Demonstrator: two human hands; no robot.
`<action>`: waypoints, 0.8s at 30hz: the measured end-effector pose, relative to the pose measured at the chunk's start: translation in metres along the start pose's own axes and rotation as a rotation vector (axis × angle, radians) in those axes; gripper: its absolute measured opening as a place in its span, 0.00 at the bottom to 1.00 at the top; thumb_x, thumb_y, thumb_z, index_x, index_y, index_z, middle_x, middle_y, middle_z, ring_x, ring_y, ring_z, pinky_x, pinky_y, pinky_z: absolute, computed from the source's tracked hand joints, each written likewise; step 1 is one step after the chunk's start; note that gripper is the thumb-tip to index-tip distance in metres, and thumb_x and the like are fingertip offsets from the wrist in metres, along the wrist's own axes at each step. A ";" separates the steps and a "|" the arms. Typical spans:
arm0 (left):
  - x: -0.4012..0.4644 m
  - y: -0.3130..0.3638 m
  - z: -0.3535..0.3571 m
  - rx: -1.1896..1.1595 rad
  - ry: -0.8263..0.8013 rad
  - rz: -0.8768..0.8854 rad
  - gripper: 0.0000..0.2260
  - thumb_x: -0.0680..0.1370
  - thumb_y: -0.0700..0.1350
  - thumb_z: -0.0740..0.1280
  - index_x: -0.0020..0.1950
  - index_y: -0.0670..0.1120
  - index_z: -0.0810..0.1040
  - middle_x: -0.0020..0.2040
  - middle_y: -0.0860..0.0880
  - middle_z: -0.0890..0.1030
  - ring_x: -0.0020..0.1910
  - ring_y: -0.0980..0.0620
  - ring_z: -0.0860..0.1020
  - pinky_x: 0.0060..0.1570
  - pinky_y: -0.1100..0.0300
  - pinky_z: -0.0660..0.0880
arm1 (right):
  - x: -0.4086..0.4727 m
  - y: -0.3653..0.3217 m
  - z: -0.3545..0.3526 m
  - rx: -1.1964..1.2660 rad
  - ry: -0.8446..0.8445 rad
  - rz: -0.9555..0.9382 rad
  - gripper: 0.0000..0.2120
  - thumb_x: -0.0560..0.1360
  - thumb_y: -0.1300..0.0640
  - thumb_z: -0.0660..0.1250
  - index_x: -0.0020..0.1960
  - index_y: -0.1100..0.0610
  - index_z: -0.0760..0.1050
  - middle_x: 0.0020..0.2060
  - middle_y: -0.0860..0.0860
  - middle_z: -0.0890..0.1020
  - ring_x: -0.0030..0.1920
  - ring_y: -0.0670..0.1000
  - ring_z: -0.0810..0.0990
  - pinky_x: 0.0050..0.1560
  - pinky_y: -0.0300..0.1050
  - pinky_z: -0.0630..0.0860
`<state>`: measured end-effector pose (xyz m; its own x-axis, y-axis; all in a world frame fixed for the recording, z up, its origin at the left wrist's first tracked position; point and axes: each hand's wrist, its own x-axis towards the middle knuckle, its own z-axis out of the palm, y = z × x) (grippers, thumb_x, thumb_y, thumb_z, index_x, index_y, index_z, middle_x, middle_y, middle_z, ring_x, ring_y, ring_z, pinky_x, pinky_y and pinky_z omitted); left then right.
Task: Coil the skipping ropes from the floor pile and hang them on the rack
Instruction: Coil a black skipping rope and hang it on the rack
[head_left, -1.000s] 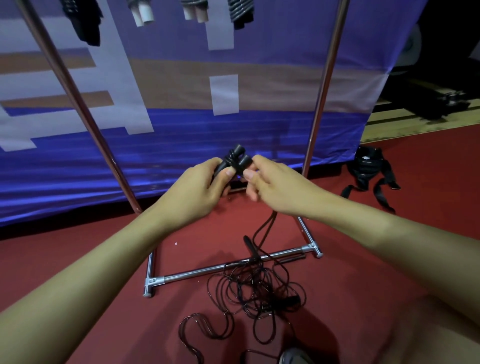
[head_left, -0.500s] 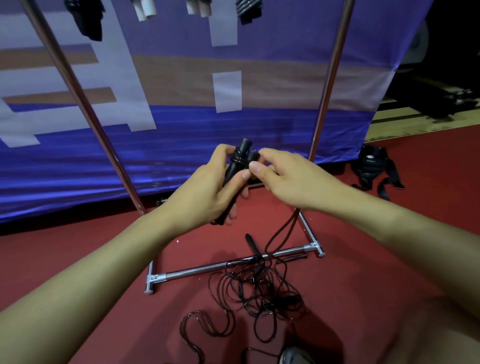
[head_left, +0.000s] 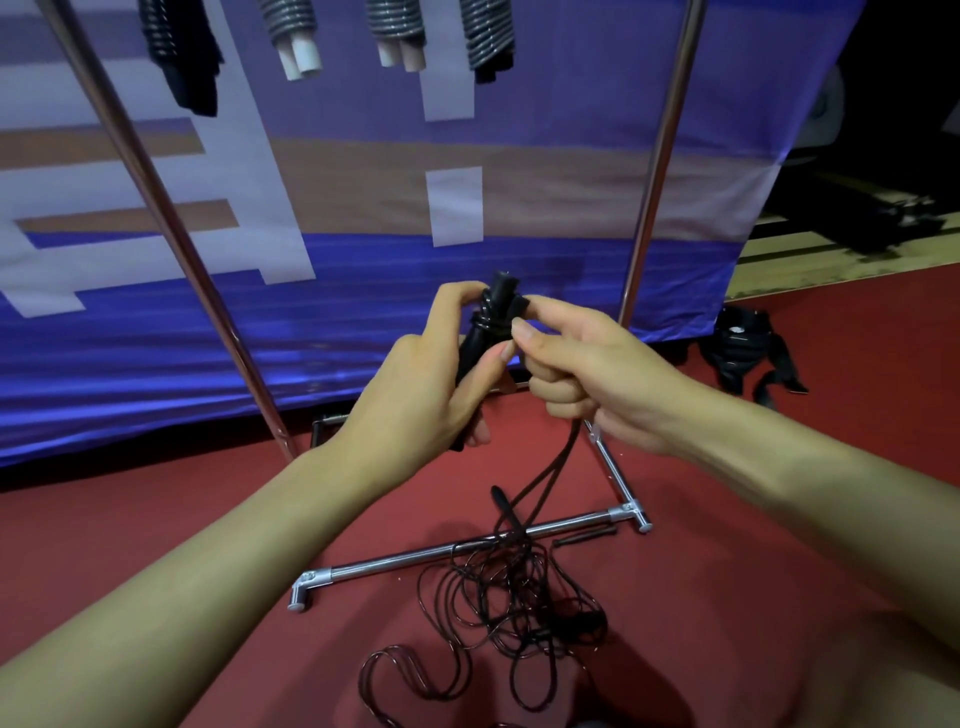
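Head view: two bare arms reach out over a red floor (head_left: 156, 519).
Left hand (head_left: 415, 384): its fingers curl round two black handles (head_left: 485, 338) held side by side, with the thumb on top.
Right hand (head_left: 587, 369): it pinches the black rope (head_left: 545, 473) near the handle tops, where a few turns are wound on.
Rope: it hangs down from the right hand to the rope pile (head_left: 514, 597) on the floor.
Rack (head_left: 467, 551): its shiny bottom bar lies just behind the pile.
Hung ropes (head_left: 395, 31): coiled ones hang up high.
Black bag (head_left: 743, 348): on the floor, far right.
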<state>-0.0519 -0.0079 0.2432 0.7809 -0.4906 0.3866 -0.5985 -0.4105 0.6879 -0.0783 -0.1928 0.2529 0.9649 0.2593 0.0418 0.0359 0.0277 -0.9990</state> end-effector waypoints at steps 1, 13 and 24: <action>-0.001 0.001 0.001 -0.025 -0.019 -0.005 0.17 0.84 0.50 0.64 0.70 0.51 0.63 0.31 0.48 0.84 0.26 0.55 0.82 0.28 0.64 0.75 | -0.001 0.000 -0.001 0.022 -0.035 -0.005 0.08 0.84 0.52 0.62 0.58 0.54 0.76 0.28 0.46 0.61 0.26 0.44 0.54 0.25 0.37 0.52; -0.001 -0.014 -0.006 0.079 -0.084 0.096 0.28 0.80 0.57 0.69 0.74 0.58 0.58 0.43 0.48 0.85 0.37 0.51 0.83 0.39 0.55 0.77 | -0.003 -0.006 0.006 -0.277 0.042 -0.060 0.15 0.84 0.54 0.63 0.69 0.57 0.74 0.26 0.38 0.78 0.22 0.40 0.72 0.27 0.36 0.61; 0.001 -0.004 -0.028 0.194 -0.052 -0.007 0.12 0.79 0.62 0.67 0.51 0.54 0.79 0.39 0.52 0.83 0.39 0.57 0.81 0.40 0.57 0.76 | 0.002 -0.013 0.003 -1.070 -0.002 -0.065 0.12 0.77 0.41 0.70 0.43 0.47 0.77 0.31 0.46 0.77 0.32 0.45 0.74 0.34 0.39 0.69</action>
<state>-0.0436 0.0145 0.2579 0.7777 -0.5245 0.3466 -0.6205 -0.5516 0.5574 -0.0779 -0.1902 0.2662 0.9525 0.2894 0.0945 0.2975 -0.8187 -0.4912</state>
